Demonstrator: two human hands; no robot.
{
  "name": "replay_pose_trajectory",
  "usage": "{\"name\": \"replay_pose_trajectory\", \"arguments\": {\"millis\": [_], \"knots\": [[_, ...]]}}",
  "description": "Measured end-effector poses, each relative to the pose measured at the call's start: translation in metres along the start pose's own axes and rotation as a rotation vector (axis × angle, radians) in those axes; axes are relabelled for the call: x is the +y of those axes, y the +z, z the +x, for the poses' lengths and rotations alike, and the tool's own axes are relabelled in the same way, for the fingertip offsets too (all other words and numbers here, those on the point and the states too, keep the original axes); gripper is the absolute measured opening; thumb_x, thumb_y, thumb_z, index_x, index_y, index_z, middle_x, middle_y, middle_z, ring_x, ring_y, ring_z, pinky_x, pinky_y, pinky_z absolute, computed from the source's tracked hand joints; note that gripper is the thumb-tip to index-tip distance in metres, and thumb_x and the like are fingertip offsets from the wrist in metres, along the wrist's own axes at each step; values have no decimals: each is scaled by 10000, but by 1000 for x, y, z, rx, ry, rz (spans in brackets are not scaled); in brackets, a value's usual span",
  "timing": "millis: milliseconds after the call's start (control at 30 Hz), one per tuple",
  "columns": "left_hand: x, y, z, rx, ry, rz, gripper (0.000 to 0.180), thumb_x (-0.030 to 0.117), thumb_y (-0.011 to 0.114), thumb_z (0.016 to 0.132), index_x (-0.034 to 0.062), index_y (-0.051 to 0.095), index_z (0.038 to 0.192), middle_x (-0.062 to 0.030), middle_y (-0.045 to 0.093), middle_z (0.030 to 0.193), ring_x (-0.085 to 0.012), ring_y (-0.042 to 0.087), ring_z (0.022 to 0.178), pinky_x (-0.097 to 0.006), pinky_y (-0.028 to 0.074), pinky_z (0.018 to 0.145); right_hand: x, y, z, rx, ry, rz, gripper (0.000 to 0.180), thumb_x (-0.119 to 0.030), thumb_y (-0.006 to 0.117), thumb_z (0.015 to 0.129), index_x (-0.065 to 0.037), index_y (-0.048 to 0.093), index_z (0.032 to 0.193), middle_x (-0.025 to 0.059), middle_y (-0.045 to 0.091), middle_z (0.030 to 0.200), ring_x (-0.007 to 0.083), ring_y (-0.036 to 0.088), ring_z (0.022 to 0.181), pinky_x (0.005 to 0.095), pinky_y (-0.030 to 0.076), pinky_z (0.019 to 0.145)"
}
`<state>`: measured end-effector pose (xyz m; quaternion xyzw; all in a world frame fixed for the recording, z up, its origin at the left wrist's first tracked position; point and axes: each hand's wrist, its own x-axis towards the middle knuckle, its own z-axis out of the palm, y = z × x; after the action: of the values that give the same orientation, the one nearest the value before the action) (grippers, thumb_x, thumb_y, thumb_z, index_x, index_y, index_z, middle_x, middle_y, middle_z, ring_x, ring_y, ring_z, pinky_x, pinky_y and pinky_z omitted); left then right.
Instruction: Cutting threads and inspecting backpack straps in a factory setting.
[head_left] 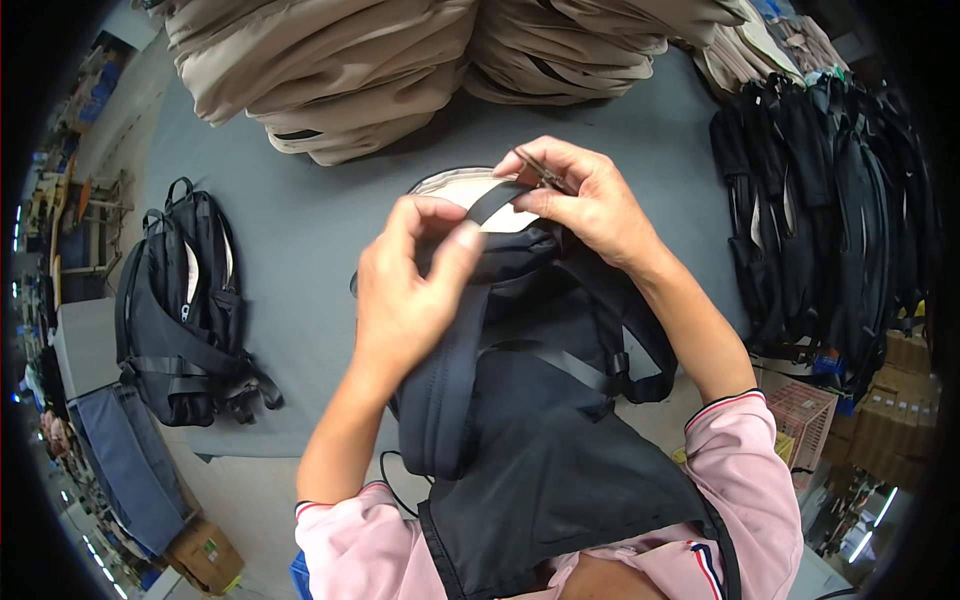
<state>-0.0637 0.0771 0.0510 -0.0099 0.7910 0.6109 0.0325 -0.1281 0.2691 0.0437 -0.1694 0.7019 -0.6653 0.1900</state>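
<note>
A black backpack (535,290) stands in front of me at the table's near side, its top unzipped and the pale lining (455,190) showing. My left hand (405,275) pinches the lower end of the backpack's black webbing handle (492,203) between thumb and fingers. At the handle's other end is my right hand (585,200), closed around a small dark metal tool (542,172) that looks like thread snips. Its thumb rests by the webbing. The fingers partly hide the tool, and I cannot tell whether its blades touch the handle.
Tall piles of beige bags (340,75) occupy the far side of the grey table (640,150). Another black backpack (185,300) lies at the left. Several black bags (820,210) stand packed together along the right edge, near a pink crate (803,415) and cardboard boxes (895,410).
</note>
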Motion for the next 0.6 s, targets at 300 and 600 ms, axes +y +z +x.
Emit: {"name": "replay_pose_trajectory", "arguments": {"millis": [300,600], "knots": [[-26,22,11,386,364,570,255,126,675,681,39,503,848,-75,594,732,-231,581,717,-435,308,965,-5,-6,0,30,-11,-75,237,37,618,791,-4,627,1025,13,593,962,89,558,887,221,448,810],[-31,25,16,411,367,582,210,90,626,661,45,503,825,-63,570,678,-230,568,652,-417,322,934,-23,4,3,181,-196,-447,303,19,679,726,-54,628,1015,27,596,912,128,601,786,266,492,653]]}}
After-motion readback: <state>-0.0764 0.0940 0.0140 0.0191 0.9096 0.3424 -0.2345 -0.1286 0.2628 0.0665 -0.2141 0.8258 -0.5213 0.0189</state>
